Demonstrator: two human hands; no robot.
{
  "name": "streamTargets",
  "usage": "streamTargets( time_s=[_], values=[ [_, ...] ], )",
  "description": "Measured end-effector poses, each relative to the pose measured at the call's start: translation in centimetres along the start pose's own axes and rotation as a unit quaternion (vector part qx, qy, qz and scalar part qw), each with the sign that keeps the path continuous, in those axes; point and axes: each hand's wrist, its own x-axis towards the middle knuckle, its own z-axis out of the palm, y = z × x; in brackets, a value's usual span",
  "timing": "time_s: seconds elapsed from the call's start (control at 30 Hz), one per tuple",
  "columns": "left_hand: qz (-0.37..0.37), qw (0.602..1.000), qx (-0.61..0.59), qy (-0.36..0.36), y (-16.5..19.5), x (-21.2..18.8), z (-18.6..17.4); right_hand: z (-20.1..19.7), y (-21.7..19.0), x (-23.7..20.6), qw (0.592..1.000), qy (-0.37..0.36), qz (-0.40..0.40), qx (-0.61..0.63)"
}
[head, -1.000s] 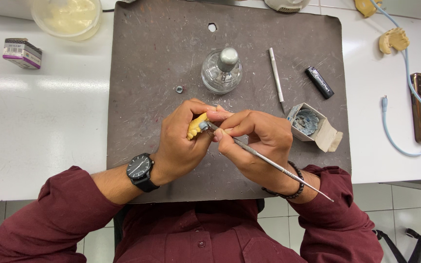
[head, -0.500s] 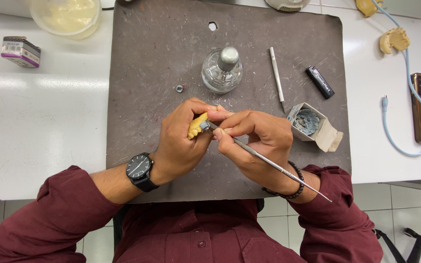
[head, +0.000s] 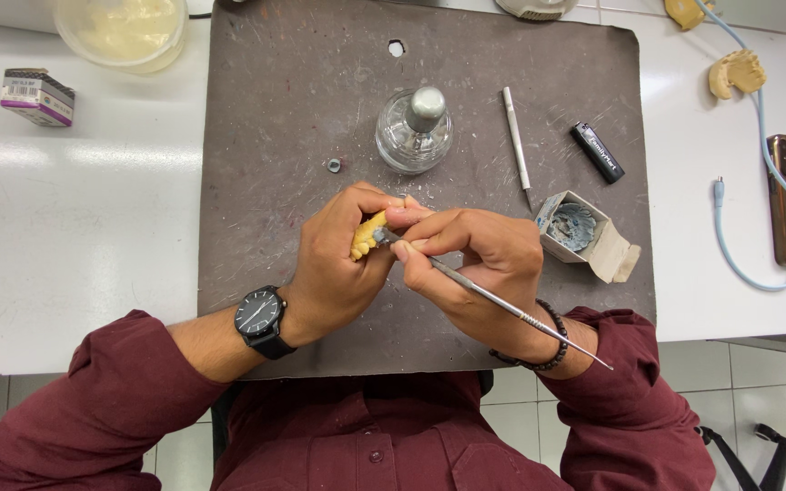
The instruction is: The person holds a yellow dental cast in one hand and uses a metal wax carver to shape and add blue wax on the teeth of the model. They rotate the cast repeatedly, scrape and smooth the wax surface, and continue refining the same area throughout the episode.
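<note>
Nothing has shifted since a second ago, so the carving goes on. Over the grey mat (head: 302, 136), below the glass burner (head: 414, 136), the left hand (head: 338, 264) cups the yellow cast (head: 366, 238); the right hand (head: 484, 268) pinches the metal tool (head: 502, 305) against it.

Yellow dental cast (head: 367, 236) mid-mat, slim metal instrument (head: 493, 295) tip touching it.

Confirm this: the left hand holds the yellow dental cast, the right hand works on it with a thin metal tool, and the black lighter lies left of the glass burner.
Wrong on the lighter: in the head view the black lighter lies right of the glass burner. The left hand does hold the yellow dental cast; the right hand holds the thin metal tool.
</note>
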Motion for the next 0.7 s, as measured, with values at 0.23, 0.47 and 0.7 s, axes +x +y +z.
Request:
streamTargets(
  time_s=[0.23,0.47,0.7],
  values=[
    [0.005,1.0,-0.002,0.0,0.15,0.0,-0.06,-0.01,-0.02,-0.02,1.0,0.006,0.004,-0.003],
    [0.0,1.0,0.001,0.0,0.22,-0.04,-0.08,-0.24,0.16,-0.2,0.999,0.004,0.003,0.033],
    [0.001,1.0,-0.012,-0.007,0.02,-0.14,-0.03,-0.11,0.24,-0.1,1.0,0.003,-0.01,0.02]
  ],
)
